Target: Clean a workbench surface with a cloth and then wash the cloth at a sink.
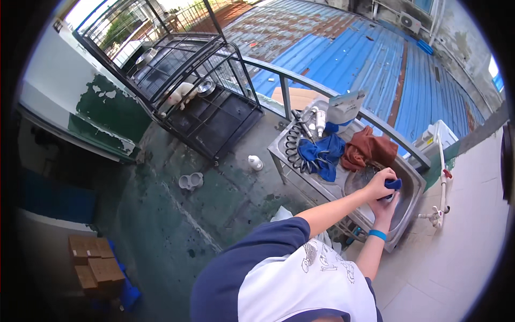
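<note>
Both my hands are together over the right end of a metal sink point(417, 188). My left hand point(379, 185) is closed around a small dark blue object point(394, 184) with a curved edge; its kind is not clear. Below it, my right hand point(385, 206), with a light blue band at the wrist, grips the same object from the near side, its fingers partly hidden. Just beyond my hands a crumpled brown cloth point(369, 149) lies over the sink's edge. Left of that are a blue cloth point(328, 152) and a black coiled hose point(292, 147).
A white bottle point(321, 123) and an upright pouch point(346, 106) stand behind the cloths, beside a metal railing point(283, 88). A tap point(437, 216) is on the right wall. Left stands a black cage point(212, 126) with a white animal point(178, 95). A bottle point(255, 162) and twin bowls point(191, 181) are on the floor.
</note>
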Demonstrator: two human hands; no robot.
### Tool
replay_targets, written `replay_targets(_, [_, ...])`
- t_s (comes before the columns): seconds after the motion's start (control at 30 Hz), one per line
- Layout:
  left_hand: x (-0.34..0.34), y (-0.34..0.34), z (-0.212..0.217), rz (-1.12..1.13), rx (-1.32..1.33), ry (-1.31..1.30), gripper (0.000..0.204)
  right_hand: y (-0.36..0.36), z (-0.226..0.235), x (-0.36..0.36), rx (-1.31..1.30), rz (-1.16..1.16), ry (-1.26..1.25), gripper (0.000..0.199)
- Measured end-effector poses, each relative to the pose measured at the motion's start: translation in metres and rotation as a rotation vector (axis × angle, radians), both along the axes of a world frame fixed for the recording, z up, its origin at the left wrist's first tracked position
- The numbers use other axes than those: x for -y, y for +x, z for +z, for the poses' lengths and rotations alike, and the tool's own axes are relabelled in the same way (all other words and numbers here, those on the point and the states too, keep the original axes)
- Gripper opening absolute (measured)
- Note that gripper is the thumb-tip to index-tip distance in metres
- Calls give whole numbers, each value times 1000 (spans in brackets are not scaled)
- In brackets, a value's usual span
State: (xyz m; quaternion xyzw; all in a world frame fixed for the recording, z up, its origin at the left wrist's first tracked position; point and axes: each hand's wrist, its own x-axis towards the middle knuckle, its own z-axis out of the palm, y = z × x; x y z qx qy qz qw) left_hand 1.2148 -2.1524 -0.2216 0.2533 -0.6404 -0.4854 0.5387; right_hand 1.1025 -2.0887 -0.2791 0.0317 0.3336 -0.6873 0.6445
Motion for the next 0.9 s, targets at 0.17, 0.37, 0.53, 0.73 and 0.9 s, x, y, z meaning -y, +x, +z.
replay_targets(0.17, [-2, -2, -48, 318, -101, 428, 31, 16, -11, 46, -106, -83, -6, 51])
replay_targets(0.37, [12, -33, -50, 364, -278, 1304, 60, 24, 22, 43, -1388, -242, 104, 29])
replay_targets(0.53, [35, -66, -125, -98, -631, 1120, 32, 25, 40, 46, -1697, -336, 79, 24])
replay_targets(0.73, [34, -82, -192, -993, -928, 1449, 34, 18, 23, 53, -1982, -276, 33, 31])
replay_targets(0.9, [17, -81, -205, -1011, -626, 1428, 35, 8, -13, 43, -1954, -134, 138, 27])
